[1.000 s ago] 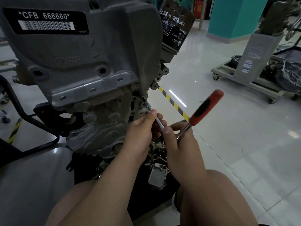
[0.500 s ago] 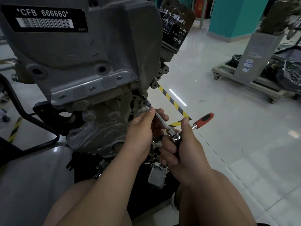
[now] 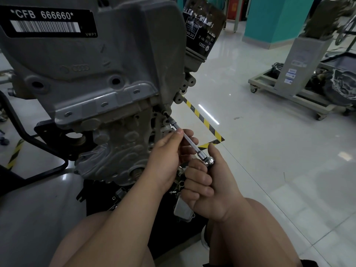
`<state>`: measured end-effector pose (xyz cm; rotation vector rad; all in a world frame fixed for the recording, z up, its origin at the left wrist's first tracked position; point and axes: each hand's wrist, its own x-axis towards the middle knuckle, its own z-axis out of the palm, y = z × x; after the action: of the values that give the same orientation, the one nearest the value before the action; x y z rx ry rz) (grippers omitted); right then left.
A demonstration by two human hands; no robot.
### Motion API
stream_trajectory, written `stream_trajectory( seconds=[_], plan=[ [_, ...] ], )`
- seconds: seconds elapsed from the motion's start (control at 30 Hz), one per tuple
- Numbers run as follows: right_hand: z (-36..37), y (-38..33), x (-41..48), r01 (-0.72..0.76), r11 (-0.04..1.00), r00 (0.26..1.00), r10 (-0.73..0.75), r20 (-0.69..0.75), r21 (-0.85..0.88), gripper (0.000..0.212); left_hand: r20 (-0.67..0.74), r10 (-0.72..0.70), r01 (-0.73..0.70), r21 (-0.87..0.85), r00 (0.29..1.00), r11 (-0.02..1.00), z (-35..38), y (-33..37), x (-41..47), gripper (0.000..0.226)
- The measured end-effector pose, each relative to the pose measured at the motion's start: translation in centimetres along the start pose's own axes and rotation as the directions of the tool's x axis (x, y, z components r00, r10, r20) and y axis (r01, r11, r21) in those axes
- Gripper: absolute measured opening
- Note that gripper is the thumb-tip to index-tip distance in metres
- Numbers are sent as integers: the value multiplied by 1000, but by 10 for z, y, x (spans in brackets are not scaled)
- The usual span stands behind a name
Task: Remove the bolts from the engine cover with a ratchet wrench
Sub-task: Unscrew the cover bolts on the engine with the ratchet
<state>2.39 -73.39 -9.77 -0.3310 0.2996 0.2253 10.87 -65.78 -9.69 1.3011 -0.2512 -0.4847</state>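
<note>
Low at centre, right hand [image 3: 210, 187] is gripping the ratchet wrench [image 3: 209, 160]; left hand [image 3: 169, 157], at ten o'clock, is pinching the extension [image 3: 187, 140], steadying its socket [image 3: 172, 120] on a bolt [image 3: 166, 113] at the engine cover's [image 3: 107, 60] five-o'clock corner. Likely needing short, square strokes.

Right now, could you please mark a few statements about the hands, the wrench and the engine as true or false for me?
1. The left hand pinches the long bar of the wrench. True.
2. The right hand lies open, away from the wrench. False: it grips the wrench just below its shiny head.
3. The label on the engine reads CFB 666660. True.
4. The floor tape is red and white. False: it is yellow and black.
</note>
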Motion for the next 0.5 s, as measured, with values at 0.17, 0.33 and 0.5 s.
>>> stream_trajectory(
  seconds=[0.17,0.33,0.5],
  plan=[
    [-1,0,4,113,951,967,-172,-188,-289,66,-6,-4,4,24,1000,1000,-1,1,1,47],
    [0,-1,0,102,595,830,-493,-261,-797,66,-14,-10,11,31,1000,999,-4,1,1,46],
    [0,-5,-5,-13,-12,675,-737,0,-1000,61,-21,-37,37,19,999,999,-4,3,0,41]
  ],
)
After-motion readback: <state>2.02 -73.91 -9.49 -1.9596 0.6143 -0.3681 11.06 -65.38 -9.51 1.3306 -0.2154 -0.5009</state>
